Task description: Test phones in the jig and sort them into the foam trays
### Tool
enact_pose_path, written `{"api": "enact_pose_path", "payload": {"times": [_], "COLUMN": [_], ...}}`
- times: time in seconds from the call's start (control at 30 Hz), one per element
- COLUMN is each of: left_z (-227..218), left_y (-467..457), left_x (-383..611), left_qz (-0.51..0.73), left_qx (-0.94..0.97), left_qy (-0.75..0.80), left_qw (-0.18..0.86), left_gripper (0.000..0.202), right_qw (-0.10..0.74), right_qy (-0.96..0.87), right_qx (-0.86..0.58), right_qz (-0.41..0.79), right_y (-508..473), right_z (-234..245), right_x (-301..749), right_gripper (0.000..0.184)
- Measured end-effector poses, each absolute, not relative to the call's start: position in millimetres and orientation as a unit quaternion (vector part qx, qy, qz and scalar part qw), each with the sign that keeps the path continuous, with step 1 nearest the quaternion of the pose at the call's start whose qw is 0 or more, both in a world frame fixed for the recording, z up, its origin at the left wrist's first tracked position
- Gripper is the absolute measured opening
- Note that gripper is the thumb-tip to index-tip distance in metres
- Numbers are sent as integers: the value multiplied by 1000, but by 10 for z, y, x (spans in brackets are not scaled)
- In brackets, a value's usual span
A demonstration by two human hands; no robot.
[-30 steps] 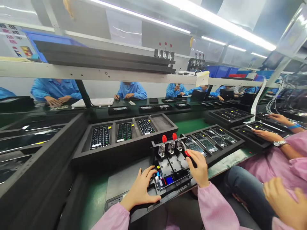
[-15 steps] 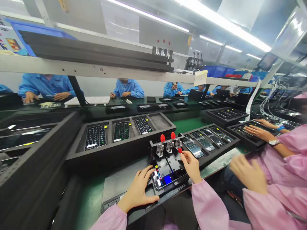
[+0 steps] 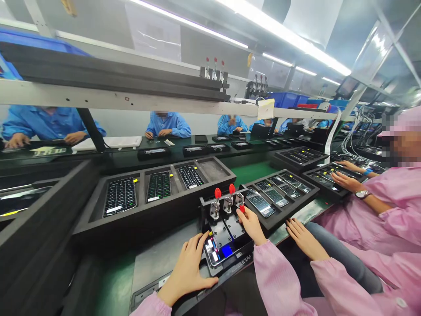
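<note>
My right hand [image 3: 252,226] pinches the red tip of a toggle clamp lever [image 3: 242,209], which is swung down toward me. Beside it, two more red-tipped levers [image 3: 224,191] stand upright on the black test fixture [image 3: 241,260]. Metal plates with screws lie under the clamps. A phone screen panel [image 3: 212,254] is seated at the fixture's left side, partly lit, with a yellow tab at its top. My left hand [image 3: 184,268] spreads around the fixture's left front corner, fingertips at the panel's left edge, thumb apart along the front. A small blue lit area [image 3: 226,250] shows beside the panel.
Behind the fixture, a black foam tray [image 3: 95,224] holds several phone screens; another tray [image 3: 274,219] with screens stands to the right. A co-worker's hand [image 3: 305,239] rests at the bench edge on my right. A tall black foam box [image 3: 36,228] borders the left.
The view has turned slightly, so the scene sits further left. The co-worker's hand has come down to the bench edge. My hands keep their places on the fixture and the lever.
</note>
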State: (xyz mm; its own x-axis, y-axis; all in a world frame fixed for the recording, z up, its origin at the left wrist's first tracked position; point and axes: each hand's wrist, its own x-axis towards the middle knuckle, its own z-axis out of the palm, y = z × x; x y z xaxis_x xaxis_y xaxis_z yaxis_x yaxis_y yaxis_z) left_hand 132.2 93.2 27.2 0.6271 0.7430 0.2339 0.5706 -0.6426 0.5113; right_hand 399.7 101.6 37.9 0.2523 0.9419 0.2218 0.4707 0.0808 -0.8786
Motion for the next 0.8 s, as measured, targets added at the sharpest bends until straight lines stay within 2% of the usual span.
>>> {"api": "enact_pose_path", "payload": {"times": [0.27, 0.37, 0.53, 0.6, 0.8], "left_z": [183, 172, 165, 171, 198], "left_y": [931, 935, 932, 930, 909], "left_x": [1320, 1325, 1364, 1382, 1395], "left_qz": [228, 228, 221, 220, 219], "left_qx": [881, 884, 885, 883, 879], "left_qy": [371, 369, 378, 386, 393], "left_qw": [186, 176, 159, 154, 157], "left_gripper": [99, 96, 98, 98, 98], "right_qw": [435, 385, 269, 259, 273], "right_qy": [-601, -658, -750, -756, -760], "right_qx": [-628, -608, -597, -597, -585], "right_qz": [232, 220, 88, 68, 71], "right_y": [376, 345, 416, 420, 446], "right_z": [387, 277, 9, -48, -40], "right_x": [4976, 5132, 5114, 5110, 5108], "right_gripper": [28, 28, 30, 31, 20]}}
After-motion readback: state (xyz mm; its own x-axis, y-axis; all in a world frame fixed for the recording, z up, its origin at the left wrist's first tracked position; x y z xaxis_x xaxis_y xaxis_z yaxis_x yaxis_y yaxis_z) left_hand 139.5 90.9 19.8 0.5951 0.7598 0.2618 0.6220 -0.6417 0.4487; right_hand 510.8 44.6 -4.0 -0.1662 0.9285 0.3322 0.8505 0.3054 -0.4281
